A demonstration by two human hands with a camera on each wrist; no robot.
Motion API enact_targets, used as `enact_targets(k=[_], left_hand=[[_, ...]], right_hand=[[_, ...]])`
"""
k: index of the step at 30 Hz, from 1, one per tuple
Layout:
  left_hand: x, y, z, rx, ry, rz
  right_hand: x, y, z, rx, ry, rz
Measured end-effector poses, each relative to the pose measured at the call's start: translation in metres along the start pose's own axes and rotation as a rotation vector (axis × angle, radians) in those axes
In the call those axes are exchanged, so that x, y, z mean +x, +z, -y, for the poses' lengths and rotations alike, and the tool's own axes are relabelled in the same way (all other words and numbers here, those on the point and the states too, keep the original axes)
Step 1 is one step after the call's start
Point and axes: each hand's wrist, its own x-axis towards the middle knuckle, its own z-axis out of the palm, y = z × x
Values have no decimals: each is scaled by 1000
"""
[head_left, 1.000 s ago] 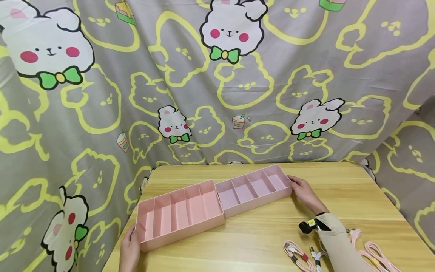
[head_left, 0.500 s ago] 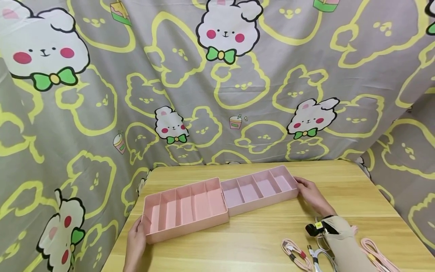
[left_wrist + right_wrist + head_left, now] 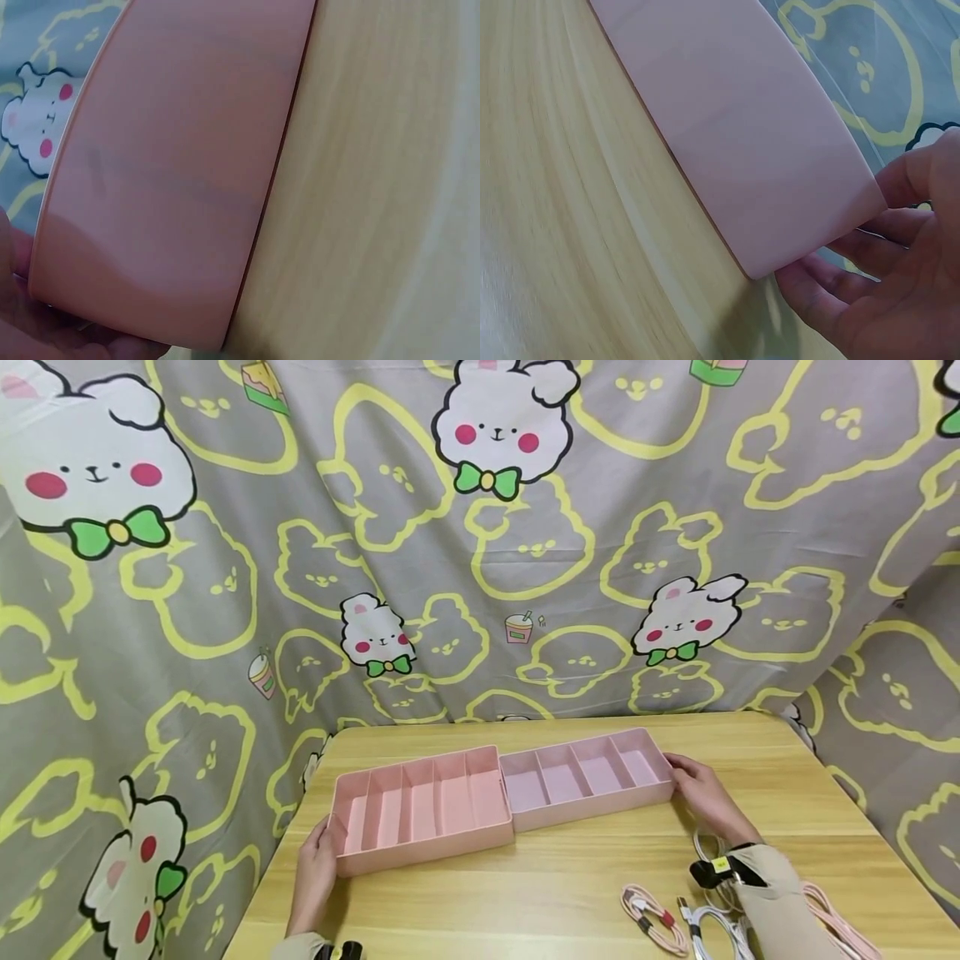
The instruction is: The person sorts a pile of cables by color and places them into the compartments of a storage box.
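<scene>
And here are two hands at opposite ends of one line: the left hand (image 3: 315, 867) grips the outer end of the pink tray (image 3: 423, 806), fingers bent around the corner, with the tray stretching off towards half past two. Over at the far end, the right hand (image 3: 707, 789) holds the lilac tray (image 3: 588, 779) by its end, fingers bunched narrow at the corner, and that tray runs away from them at about nine o'clock. Both look flat on the table (image 3: 525, 893), long axes nearly matched, left ends towards half past eight, right ends towards half past two. Inner ends meet, no gap visible; whether one overlaps the other, I can't tell. That join seems to be the crux: three o'clock-ish from the left, nine-ish from the right, neither hand clearly nearer.
</scene>
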Motion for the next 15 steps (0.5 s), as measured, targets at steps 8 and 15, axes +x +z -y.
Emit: enact_targets(k=[8,15], left_hand=[[15,10,-5,12,29,38],[27,19,-11,2,38,82]], right_hand=[[-8,-11,-2,42,25,-13],[-16,-19,-4,19,49,-16]])
